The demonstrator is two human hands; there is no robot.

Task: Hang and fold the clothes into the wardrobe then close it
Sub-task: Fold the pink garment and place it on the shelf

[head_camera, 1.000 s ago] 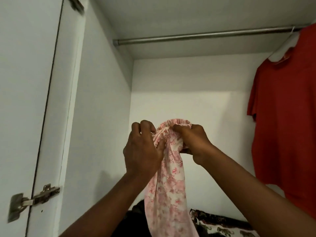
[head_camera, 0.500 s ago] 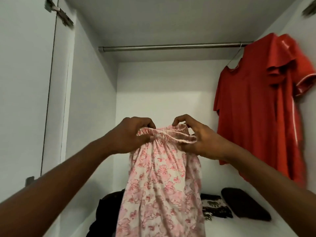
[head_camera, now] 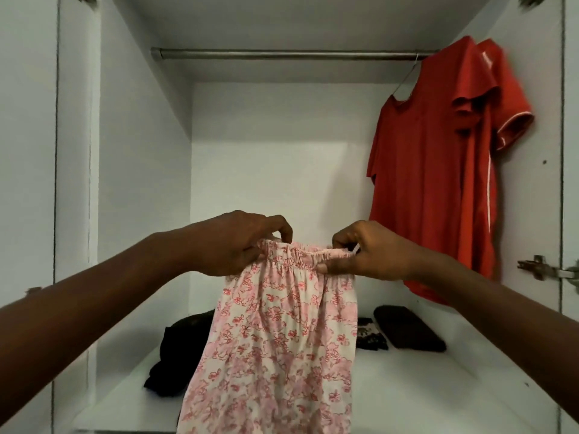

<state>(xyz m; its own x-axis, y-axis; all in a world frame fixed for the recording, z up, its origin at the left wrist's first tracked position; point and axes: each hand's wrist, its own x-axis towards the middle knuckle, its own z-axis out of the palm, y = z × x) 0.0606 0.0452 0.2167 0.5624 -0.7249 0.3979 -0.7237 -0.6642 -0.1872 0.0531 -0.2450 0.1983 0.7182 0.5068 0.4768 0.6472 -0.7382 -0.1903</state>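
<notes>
Now left hand [head_camera: 232, 245] and right hand [head_camera: 372, 255] pinching elastic waistband [head_camera: 300, 256] of floral garment [head_camera: 279, 346], fingers curling over each end, pulling it taut, probably squaring it for folding. Fabric hanging below fingers, above shelf [head_camera: 438, 402]; red shirt [head_camera: 419, 189] hanging right of fingers.

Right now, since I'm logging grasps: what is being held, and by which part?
The pink floral garment is held by its elastic waistband: the left hand pinches its left end, the right hand its right end.
</notes>
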